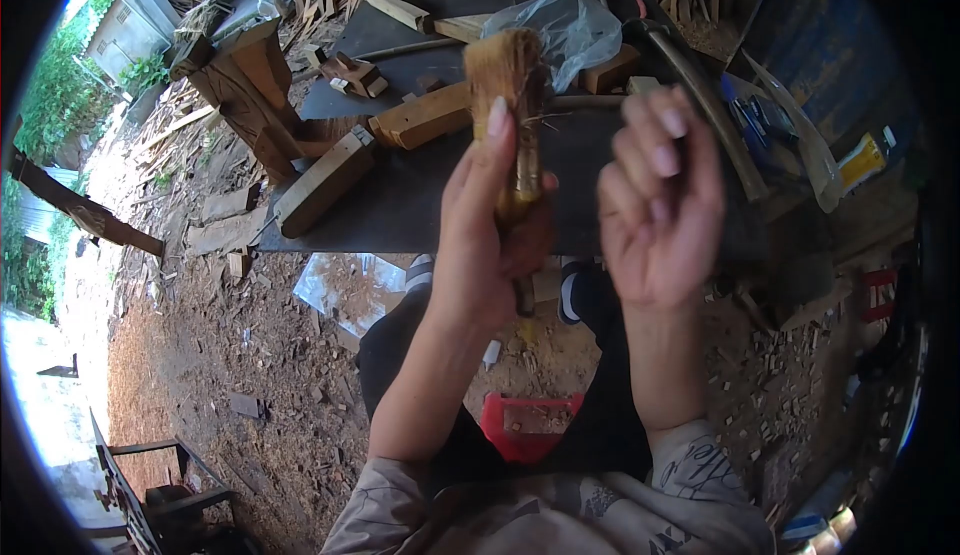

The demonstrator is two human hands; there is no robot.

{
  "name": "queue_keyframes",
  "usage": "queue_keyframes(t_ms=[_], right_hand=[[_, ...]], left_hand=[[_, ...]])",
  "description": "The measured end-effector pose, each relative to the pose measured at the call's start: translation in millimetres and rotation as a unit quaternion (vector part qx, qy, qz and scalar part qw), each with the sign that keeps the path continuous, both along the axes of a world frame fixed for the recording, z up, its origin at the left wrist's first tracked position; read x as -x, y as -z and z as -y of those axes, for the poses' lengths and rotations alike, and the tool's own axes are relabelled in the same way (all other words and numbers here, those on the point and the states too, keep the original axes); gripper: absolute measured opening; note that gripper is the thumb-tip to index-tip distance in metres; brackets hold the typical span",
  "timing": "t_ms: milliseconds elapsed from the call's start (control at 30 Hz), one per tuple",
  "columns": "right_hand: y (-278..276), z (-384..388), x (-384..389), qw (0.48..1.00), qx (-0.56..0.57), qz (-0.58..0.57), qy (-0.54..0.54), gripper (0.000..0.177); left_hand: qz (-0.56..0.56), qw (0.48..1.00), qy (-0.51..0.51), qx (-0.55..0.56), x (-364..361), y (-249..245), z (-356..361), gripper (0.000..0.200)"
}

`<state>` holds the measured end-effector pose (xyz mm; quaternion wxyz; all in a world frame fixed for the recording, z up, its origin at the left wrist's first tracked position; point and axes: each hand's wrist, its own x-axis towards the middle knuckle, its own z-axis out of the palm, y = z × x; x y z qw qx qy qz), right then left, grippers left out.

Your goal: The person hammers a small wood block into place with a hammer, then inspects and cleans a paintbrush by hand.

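Observation:
A brush (505, 65) with brown bristles points upward in front of me. My left hand (490, 205) is wrapped round its handle, the thumb lying along the base of the bristles. To the right of it, apart from the brush, my right hand (660, 195) is raised with its fingers curled toward the palm and slightly blurred. Whether anything small is between those fingers I cannot make out. Both hands are above the near edge of the dark table (580, 175).
Wooden blocks (425, 115), a wooden plane (325, 180) and a clear plastic bag (575, 30) lie on the table. A long curved piece (705, 105) is at its right. Below are a red stool (520, 445) and ground strewn with wood chips.

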<state>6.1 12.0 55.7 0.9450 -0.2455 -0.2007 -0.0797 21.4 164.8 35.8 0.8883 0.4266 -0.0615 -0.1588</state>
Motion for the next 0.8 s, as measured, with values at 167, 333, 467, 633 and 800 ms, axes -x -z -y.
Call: queue_keyframes(t_ms=[167,333,467,633,800], right_hand=[[-12.1,29.2,1.5,0.991,0.106,0.075,0.042,0.034],[-9.9,19.9,15.2,0.91,0.373,0.027,0.177,0.044],[-13.8,29.8,19.9,0.835,0.541,0.071,0.077,0.033],[5.6,18.7,20.6,0.711,0.681,0.166,0.055,0.024],[-18.4,13.8,23.4,0.73,0.66,0.042,0.176,0.029]], left_hand=[[0.01,0.998,-0.058,-0.031,-10.3,-1.5,-8.5,0.05],[0.045,0.987,-0.136,-0.08,-9.9,-9.3,-7.9,0.047],[0.078,0.985,-0.136,-0.069,-14.0,-6.3,-20.9,0.045],[0.088,0.978,-0.167,-0.084,-12.6,-9.3,-21.5,0.041],[0.114,0.965,-0.207,-0.116,-4.6,-19.3,-10.8,0.036]])
